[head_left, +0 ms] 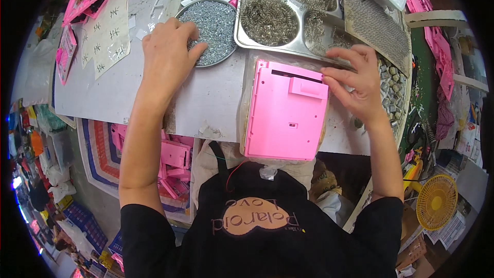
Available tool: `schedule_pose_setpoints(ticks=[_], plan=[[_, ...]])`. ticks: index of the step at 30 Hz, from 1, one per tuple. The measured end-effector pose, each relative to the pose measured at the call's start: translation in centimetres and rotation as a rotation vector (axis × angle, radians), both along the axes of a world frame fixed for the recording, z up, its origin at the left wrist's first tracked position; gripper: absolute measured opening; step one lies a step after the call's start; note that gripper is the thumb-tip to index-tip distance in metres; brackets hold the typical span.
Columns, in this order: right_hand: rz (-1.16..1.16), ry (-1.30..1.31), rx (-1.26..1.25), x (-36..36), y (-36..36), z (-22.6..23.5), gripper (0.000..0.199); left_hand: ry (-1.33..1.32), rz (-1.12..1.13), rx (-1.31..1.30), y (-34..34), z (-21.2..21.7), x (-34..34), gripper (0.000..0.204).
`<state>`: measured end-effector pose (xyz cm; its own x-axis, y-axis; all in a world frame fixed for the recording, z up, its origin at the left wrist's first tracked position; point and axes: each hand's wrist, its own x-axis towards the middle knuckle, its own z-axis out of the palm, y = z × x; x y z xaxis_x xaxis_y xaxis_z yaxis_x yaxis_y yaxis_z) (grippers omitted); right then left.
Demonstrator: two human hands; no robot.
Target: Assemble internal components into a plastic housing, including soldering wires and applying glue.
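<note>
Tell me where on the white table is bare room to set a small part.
The white table looks bare below the round dish, between the left forearm and the pink casing. It looks bare left of that forearm, below the marked sheet. Upper right is crowded: steel tray, mesh panel, metal pieces.

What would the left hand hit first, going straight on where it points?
Probably the small silver metal pieces in the round dish; the left hand curls over its left edge, though height is unclear.
</note>
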<state>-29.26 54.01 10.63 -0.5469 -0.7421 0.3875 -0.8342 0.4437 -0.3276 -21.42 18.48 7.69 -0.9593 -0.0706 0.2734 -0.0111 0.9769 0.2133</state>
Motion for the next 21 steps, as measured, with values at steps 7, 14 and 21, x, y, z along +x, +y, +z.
schedule_pose_setpoints(ticks=[7,14,21], plan=[[0.271,0.221,-0.024,-3.8,-12.1,2.7,0.014,-0.022,-0.024,0.175,-0.5,-1.1,-0.1,0.011],[0.277,0.321,0.253,-5.7,-22.6,-2.4,0.019,0.069,0.037,0.154,-0.6,-1.0,1.4,0.014],[0.264,0.334,0.503,-5.4,-23.2,-1.3,0.017,0.023,0.054,0.004,0.9,-1.1,0.7,0.016]])
